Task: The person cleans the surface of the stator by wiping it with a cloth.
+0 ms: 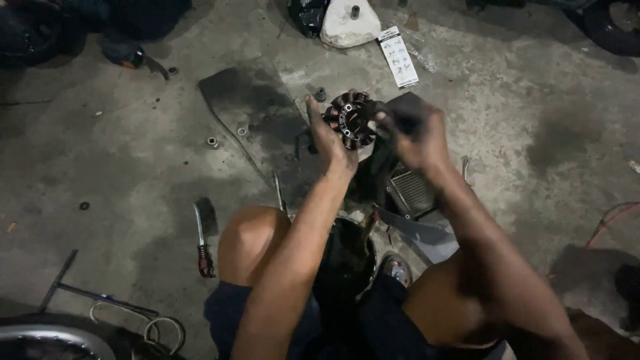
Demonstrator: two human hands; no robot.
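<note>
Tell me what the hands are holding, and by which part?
Left hand grips the round stator by its left rim; right hand presses a dark rag against its right side.

The wound coil ring (351,119) sits between both hands, pliers (203,241) on the floor (133,167) to its left.

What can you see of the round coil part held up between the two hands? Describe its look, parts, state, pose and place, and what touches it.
The round coil part is a dark ring with stubby poles around its rim, each wound with reddish, copper-coloured wire. Its open centre shows small pale spots, perhaps holes or bolts. It looks grimy. It is held above the stained concrete floor, its flat face tilted towards the camera. The left hand grips its left edge; the right hand meets its right edge, blurred, with something dark.
</note>
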